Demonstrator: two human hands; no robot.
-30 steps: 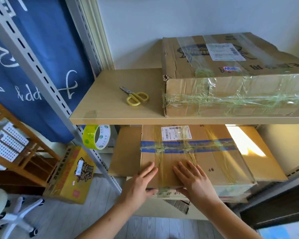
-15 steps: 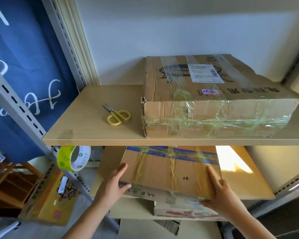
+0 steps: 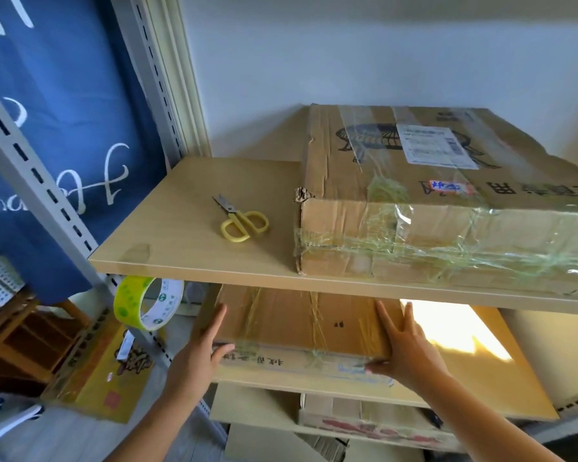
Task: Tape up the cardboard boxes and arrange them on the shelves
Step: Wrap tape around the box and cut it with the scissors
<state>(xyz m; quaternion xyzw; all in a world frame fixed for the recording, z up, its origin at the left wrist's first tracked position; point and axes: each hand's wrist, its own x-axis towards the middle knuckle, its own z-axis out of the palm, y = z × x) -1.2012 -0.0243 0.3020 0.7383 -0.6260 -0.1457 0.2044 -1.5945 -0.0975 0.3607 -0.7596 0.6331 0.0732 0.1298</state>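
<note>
A flat taped cardboard box (image 3: 297, 323) lies on the middle shelf (image 3: 481, 378), its far part hidden under the upper shelf (image 3: 187, 235). My left hand (image 3: 204, 348) holds its front left corner, fingers along the side and thumb on the front face. My right hand (image 3: 404, 348) holds the front right corner, fingers spread on top and thumb under the edge. A bigger taped box (image 3: 447, 201) sits on the upper shelf at the right. A roll of yellow-green tape (image 3: 147, 303) hangs at the shelf's left post.
Yellow scissors (image 3: 241, 220) lie on the upper shelf, left of the big box. A yellow printed box (image 3: 104, 378) stands on the floor at the left. More cardboard (image 3: 364, 418) lies on the lowest shelf. A blue curtain (image 3: 64, 111) hangs at the left.
Both hands moved from the box's top to its front corners. The box slid further in under the upper shelf; its blue tape band is now out of sight.
</note>
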